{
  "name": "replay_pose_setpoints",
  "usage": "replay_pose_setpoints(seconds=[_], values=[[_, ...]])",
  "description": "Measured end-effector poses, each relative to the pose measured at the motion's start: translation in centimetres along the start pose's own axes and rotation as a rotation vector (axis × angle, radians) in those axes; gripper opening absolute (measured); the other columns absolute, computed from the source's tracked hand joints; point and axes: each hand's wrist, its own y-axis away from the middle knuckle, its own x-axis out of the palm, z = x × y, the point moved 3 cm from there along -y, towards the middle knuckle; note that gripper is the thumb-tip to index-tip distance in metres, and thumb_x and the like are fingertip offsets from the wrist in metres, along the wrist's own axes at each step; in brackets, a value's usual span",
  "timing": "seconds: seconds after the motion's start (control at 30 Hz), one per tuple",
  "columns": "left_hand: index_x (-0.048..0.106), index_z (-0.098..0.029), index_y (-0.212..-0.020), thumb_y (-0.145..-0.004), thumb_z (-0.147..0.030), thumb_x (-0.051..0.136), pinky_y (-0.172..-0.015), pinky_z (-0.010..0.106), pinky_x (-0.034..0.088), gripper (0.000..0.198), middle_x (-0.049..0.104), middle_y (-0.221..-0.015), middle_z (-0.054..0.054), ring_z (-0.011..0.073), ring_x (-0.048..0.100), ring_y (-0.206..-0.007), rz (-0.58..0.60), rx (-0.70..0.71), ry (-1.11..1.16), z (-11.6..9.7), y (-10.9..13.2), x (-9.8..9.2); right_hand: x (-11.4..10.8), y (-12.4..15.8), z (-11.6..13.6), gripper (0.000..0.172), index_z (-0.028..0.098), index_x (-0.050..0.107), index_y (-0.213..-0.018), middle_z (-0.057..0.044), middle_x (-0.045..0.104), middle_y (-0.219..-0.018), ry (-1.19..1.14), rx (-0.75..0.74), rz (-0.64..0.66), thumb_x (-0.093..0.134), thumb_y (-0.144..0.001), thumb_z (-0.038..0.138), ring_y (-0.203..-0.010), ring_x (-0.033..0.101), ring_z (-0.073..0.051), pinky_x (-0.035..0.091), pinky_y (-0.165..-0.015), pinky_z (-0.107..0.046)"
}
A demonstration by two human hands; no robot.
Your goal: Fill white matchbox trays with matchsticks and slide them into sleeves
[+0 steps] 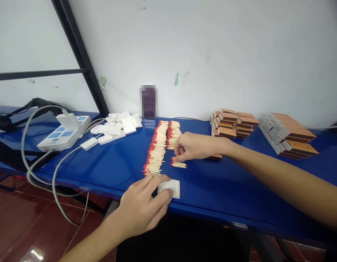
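Note:
My left hand (146, 203) is at the table's front edge, its fingers closed on a small white matchbox tray (176, 185). The inside of the tray is partly behind the fingers. Farther back, my right hand (192, 146) pinches down at a small group of red-tipped matches (179, 165). Its fingertips partly cover them. Just left of that group runs a long row of matches (155, 153), heads pointing left. A shorter row of matches (172, 133) lies behind my right hand. One matchbox cover (216, 157) is partly hidden under my right wrist.
White trays (121, 125) are heaped at the back left, beside a power strip (64, 134) with looping cables. Stacked matchbox covers (233, 123) and grey-sided matchboxes (289, 134) stand at the back right. A pixelated dark block (148, 102) is against the wall.

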Motion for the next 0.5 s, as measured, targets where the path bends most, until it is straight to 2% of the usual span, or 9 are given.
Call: replay_pose_setpoints(seconds=[0.33,0.5], values=[[0.058,-0.016,-0.101,-0.092,-0.012,0.053,-0.071,0.032,0.044,0.012,0.058,-0.114,0.011,0.0214,0.053,-0.086,0.005,-0.002,-0.001,-0.10,0.06,-0.09,0.05,-0.08,-0.06,0.023,0.018,0.070,-0.072,0.000,0.068,-0.066,0.017,0.028,0.001,0.064,-0.080,0.039,-0.061,0.057,-0.013,0.036,-0.056,-0.025],[0.058,-0.017,-0.102,-0.091,-0.012,0.053,-0.071,0.032,0.044,0.012,0.059,-0.114,0.011,0.0216,0.053,-0.086,0.002,0.001,-0.003,-0.09,-0.05,-0.12,-0.06,0.07,0.06,0.031,0.018,0.070,-0.070,0.000,0.068,-0.065,0.019,0.026,0.002,0.067,-0.078,0.048,-0.060,0.056,-0.013,0.036,-0.055,-0.025]])
